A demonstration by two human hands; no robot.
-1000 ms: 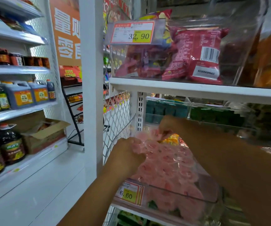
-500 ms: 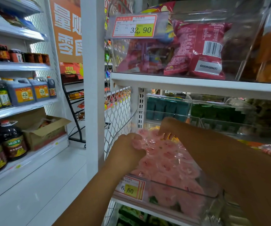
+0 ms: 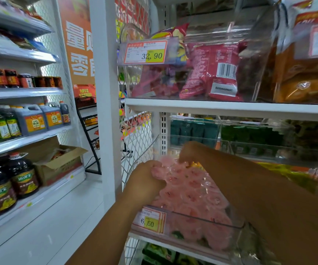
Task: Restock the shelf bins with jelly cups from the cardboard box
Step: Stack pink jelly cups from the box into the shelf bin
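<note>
— Supermarket shelving fills the view, white boards and clear tubs. Where are the jelly cups (image 3: 188, 190)?

— Heaped pink in the clear bin (image 3: 202, 219), up to its front wall, just above the yellow price tag (image 3: 150, 223).

— And the hands?

— Both are in the pile. The left hand (image 3: 144, 180) sits at the heap's left edge, fingers curled round a few cups. The right hand (image 3: 189, 152) is at the back, fingers hooked down with the tips on the cups. Whether it pinches one I cannot tell.

— Anything different from a second ago?

— Very little. Both hands stay where they were and the pile looks no higher. Only the view has tipped a little.

— What does that mean for the job?

— I judge this load is being settled and spread, not added to. The bin looks close to full, so another bin probably comes next.

— Where is the supply?

— An opened cardboard box (image 3: 58, 165) stands low down, well to the left, beside the oil bottles (image 3: 22, 178). Whether it holds the cups I cannot tell. Above the bin, red packets (image 3: 211, 73) sit on the upper shelf (image 3: 230, 109).
</note>
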